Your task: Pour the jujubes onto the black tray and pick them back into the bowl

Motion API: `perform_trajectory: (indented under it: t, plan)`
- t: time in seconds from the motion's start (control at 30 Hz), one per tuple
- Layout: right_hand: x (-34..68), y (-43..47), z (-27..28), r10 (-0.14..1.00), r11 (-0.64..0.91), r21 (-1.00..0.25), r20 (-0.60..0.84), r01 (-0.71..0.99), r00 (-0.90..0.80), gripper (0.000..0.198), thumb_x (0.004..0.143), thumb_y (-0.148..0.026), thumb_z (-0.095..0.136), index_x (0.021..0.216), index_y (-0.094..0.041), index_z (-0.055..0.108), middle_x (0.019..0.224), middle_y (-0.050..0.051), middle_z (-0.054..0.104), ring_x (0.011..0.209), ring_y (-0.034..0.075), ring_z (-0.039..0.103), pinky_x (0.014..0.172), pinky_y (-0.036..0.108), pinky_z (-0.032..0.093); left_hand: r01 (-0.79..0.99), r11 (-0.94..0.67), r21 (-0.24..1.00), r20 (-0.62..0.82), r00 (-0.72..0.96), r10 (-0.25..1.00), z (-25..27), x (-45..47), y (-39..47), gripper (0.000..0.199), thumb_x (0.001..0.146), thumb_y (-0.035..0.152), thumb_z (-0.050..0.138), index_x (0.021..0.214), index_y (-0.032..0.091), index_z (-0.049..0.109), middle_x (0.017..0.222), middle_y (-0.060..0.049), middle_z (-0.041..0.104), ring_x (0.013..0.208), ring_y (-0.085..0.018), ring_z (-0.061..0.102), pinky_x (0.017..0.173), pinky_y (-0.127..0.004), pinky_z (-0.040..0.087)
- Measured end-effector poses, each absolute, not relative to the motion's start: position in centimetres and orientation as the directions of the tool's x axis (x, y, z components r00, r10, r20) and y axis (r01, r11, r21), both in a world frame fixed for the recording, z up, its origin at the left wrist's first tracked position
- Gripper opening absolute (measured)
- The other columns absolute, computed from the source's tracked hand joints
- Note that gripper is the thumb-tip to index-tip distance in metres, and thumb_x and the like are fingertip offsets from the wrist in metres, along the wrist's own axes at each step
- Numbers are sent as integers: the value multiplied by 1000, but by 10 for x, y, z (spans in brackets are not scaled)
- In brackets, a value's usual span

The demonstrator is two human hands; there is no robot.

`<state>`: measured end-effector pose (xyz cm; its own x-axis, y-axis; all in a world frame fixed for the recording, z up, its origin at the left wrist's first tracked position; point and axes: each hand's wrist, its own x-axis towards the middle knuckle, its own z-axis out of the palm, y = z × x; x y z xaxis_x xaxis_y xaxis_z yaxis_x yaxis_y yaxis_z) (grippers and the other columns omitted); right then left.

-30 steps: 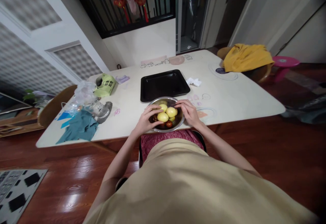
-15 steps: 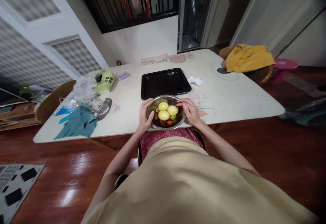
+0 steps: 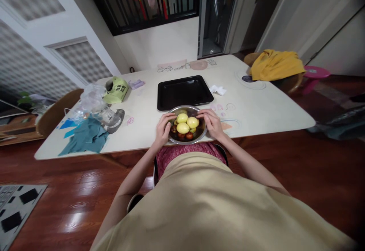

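A round metal bowl (image 3: 203,132) sits at the near edge of the table, in front of my body. Inside it are several yellow lemons (image 3: 183,128) and small reddish-brown round fruits (image 3: 189,135). My left hand (image 3: 163,129) grips the bowl's left rim, fingers reaching over the edge and thumb on the near side. On the opposite side, my right hand (image 3: 213,124) holds the right rim with bent fingers hooked over it. Just behind the bowl lies a black rectangular baking tray (image 3: 184,92), with nothing on it.
Crumpled white tissue (image 3: 218,90) lies right of the tray. At the table's left are a teal cloth (image 3: 87,136), clear plastic packaging (image 3: 92,97) and a green packet (image 3: 116,90). A yellow cloth (image 3: 275,65) drapes a chair at right, near a pink stool (image 3: 316,73).
My left hand's fingers have slid slightly inward over the bowl's rim. My right hand and the bowl stay nearly in place; the view has shifted a little.
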<state>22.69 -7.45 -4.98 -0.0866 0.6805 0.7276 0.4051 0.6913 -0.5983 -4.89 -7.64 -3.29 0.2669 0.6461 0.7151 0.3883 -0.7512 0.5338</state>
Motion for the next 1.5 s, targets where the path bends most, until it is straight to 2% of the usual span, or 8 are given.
perform_trajectory:
  t: [0.8, 0.93, 1.0, 1.07, 1.17, 1.27, 1.4, 1.5]
  plan:
    - [226, -76, -47, 668, 702, -585, 739, 406, -92, 51, 115, -45, 35, 97, -23, 77, 111, 11, 75, 110, 26, 69, 99, 46, 57, 322, -767, 555, 722, 273, 636, -34, -50, -74, 43, 114, 45, 40, 119, 19, 74, 126, -13, 72, 120, -28, 67, 106, -49, 55]
    - [225, -77, -46, 711, 645, -634, 702, 426, -32, 39, 111, -44, 43, 102, -23, 74, 111, 11, 74, 111, 27, 69, 100, 47, 57, 325, -765, 555, 720, 272, 638, -36, -50, -74, 43, 114, 45, 40, 121, 20, 73, 126, -13, 72, 121, -28, 67, 107, -49, 55]
    - [226, -77, -46, 776, 546, -714, 629, 438, 58, 28, 103, -43, 55, 112, -22, 70, 111, 11, 73, 106, 28, 69, 94, 45, 60, 335, -769, 545, 725, 272, 633, -36, -50, -75, 42, 113, 46, 40, 126, 20, 71, 128, -14, 71, 123, -28, 67, 108, -50, 55]
    - [227, -77, -45, 876, 392, -821, 471, 416, 105, 36, 94, -42, 66, 123, -20, 64, 107, 10, 73, 94, 27, 71, 82, 42, 62, 337, -782, 524, 733, 290, 616, -35, -51, -76, 42, 113, 45, 41, 136, 21, 67, 134, -14, 70, 128, -29, 65, 111, -51, 54]
    - [230, -81, -40, 995, 95, -945, 77, 313, -70, 45, 90, -42, 68, 127, -17, 60, 89, 7, 76, 70, 24, 71, 64, 36, 62, 374, -789, 488, 694, 383, 610, -27, -53, -79, 46, 112, 43, 45, 152, 23, 56, 149, -16, 62, 140, -30, 59, 119, -53, 49]
    - [229, -84, -30, 931, -181, -957, -241, 227, -274, 33, 92, -37, 62, 118, -16, 61, 68, 4, 73, 51, 22, 68, 47, 32, 58, 450, -766, 460, 587, 493, 642, -14, -51, -84, 59, 109, 47, 53, 163, 26, 43, 161, -16, 52, 150, -33, 52, 126, -54, 43]
    - [227, -80, -11, 909, -294, -938, -333, 183, -250, 17, 82, -21, 58, 97, -14, 64, 60, 5, 72, 42, 19, 66, 38, 25, 53, 503, -757, 417, 442, 615, 653, 1, -39, -85, 83, 102, 58, 63, 172, 30, 27, 173, -15, 38, 158, -38, 42, 130, -58, 38]
    - [227, -64, 8, 913, -285, -931, -336, 228, -232, 11, 81, -18, 57, 86, -13, 65, 57, 6, 71, 39, 18, 64, 36, 22, 51, 486, -778, 398, 364, 695, 620, 10, -29, -72, 84, 101, 62, 63, 172, 33, 28, 175, -13, 35, 161, -38, 38, 132, -58, 36]
